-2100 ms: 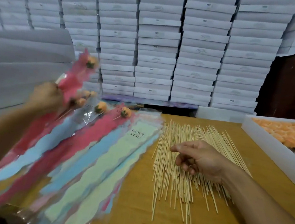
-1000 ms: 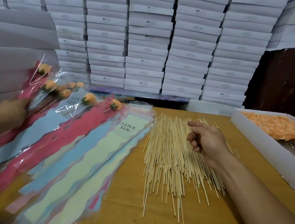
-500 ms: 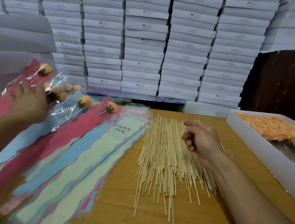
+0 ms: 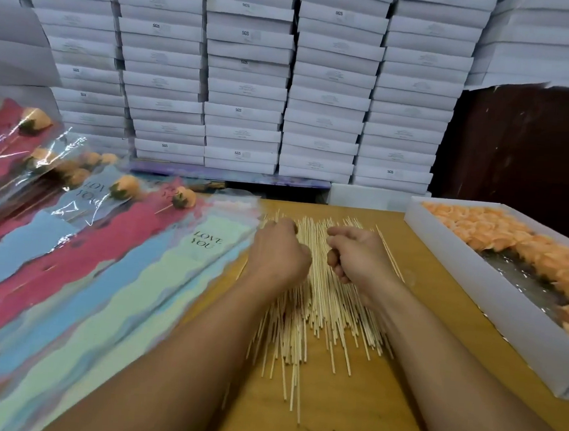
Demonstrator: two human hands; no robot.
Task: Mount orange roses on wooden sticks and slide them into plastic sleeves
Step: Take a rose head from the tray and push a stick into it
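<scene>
A loose pile of thin wooden sticks (image 4: 323, 308) lies fanned out on the wooden table (image 4: 344, 423). Both hands rest over its far end. My left hand (image 4: 280, 252) is back-up with its fingers curled under, so I cannot tell whether they hold a stick. My right hand (image 4: 358, 256) is a loose fist with nothing visible in it. Orange roses (image 4: 501, 234) fill a white box (image 4: 492, 302) at the right. Pink, blue and pale green plastic sleeves (image 4: 98, 285) lie spread at the left. Several hold a mounted rose (image 4: 127, 186) on a stick.
Stacks of flat white boxes (image 4: 247, 74) form a wall behind the table. A dark panel (image 4: 530, 144) stands at the back right. Bare tabletop shows in front of the sticks, between my forearms.
My left hand let go of the sleeved rose on the left pile and came over to the sticks beside my right hand. The right hand stayed a loose fist over the pile.
</scene>
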